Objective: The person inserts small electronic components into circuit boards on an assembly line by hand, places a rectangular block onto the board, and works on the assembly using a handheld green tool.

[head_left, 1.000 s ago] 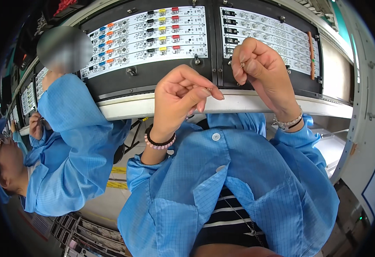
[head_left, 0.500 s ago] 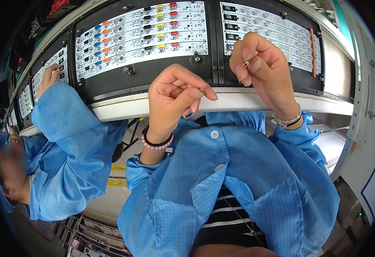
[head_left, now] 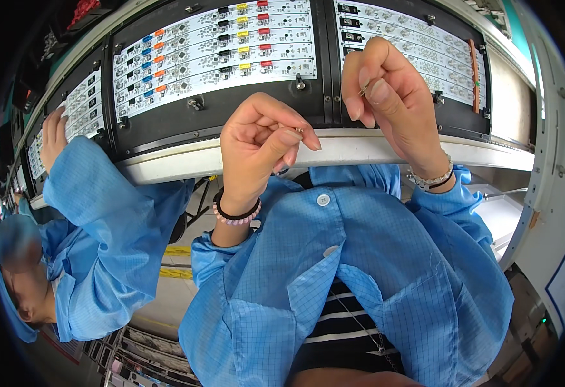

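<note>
Between the thumb and fingertips of my right hand (head_left: pixel 392 93) is a small metal component with thin leads (head_left: pixel 363 90), raised over the right-hand board panel. My left hand (head_left: pixel 263 135) is pinched round another tiny metal component (head_left: pixel 300 130), mostly hidden by the fingers. It hovers above the rail in front of the middle panel. White circuit boards (head_left: pixel 198 71) lie side by side in that panel's black frame, with rows of blue, orange, black, yellow and red parts. More white circuit boards (head_left: pixel 401 45) sit in the right-hand frame, partly behind my right hand.
A pale metal rail (head_left: pixel 334 152) runs along the near edge of the frames. Black clamp knobs (head_left: pixel 300 82) stand up from them. At left, a co-worker in a blue smock (head_left: pixel 102 213) reaches over another board panel. A grey cabinet (head_left: pixel 553 193) stands at right.
My right hand has risen slightly and its fingers have turned the component. My left hand has shifted slightly left and up. The co-worker's hand has moved left along the boards.
</note>
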